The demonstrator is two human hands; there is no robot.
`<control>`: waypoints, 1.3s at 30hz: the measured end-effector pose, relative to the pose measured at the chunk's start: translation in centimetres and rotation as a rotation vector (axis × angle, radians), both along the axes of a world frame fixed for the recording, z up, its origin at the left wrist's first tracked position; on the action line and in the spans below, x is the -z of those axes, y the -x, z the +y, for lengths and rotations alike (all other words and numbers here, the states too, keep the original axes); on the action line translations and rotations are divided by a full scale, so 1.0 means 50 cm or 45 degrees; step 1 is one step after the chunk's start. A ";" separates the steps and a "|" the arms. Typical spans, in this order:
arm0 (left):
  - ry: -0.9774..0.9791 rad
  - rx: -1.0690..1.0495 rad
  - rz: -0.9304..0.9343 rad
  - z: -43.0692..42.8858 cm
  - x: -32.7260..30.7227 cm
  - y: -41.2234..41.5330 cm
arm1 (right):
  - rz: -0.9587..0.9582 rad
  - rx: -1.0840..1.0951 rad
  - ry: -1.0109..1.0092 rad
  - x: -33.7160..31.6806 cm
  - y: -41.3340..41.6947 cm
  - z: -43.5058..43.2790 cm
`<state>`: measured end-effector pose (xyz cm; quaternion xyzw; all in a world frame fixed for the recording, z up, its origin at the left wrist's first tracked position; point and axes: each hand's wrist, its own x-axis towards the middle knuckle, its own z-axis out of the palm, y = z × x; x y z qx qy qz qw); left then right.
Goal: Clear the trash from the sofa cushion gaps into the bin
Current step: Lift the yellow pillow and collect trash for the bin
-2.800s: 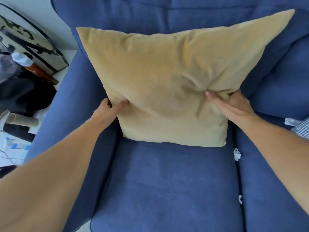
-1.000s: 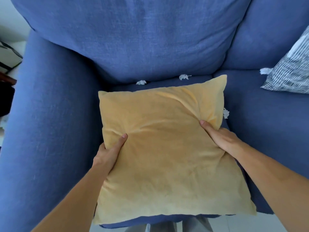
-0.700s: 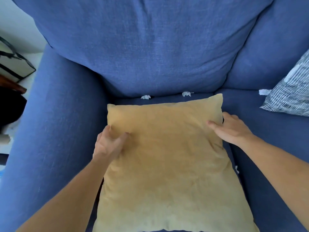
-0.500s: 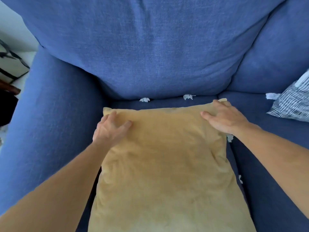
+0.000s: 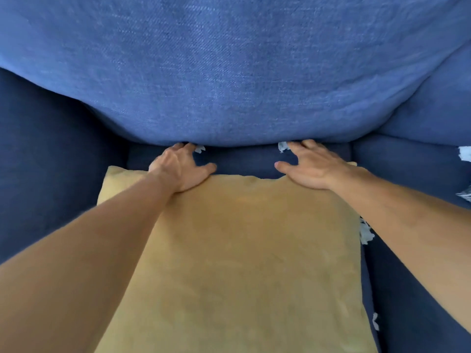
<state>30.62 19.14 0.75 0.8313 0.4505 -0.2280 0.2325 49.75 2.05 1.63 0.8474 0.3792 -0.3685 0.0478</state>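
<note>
Both hands point(image 5: 182, 169) point(image 5: 309, 166) now forward, heels on yellow pillow point(image 5: 242, 250), fingers outstretched, empty, beside paper scraps point(image 5: 199, 149).

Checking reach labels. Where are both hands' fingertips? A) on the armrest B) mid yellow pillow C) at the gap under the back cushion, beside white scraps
C: left hand and right hand reach past the yellow pillow to the lower edge of the back cushion, a white scrap beside each.

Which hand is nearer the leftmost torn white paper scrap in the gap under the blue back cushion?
Left. The left hand has fingertips beside the white paper scrap; the right hand is off to its right.
</note>
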 end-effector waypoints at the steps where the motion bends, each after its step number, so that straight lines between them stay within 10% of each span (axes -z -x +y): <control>1: 0.000 0.009 -0.003 0.001 0.014 -0.001 | 0.006 -0.018 0.002 0.017 -0.004 0.006; 12: -0.013 0.171 0.004 0.017 0.080 -0.015 | -0.228 -0.271 -0.003 0.085 -0.007 0.033; 39: 0.325 0.351 0.504 0.097 0.140 -0.088 | 0.042 -0.378 0.229 0.151 -0.057 0.120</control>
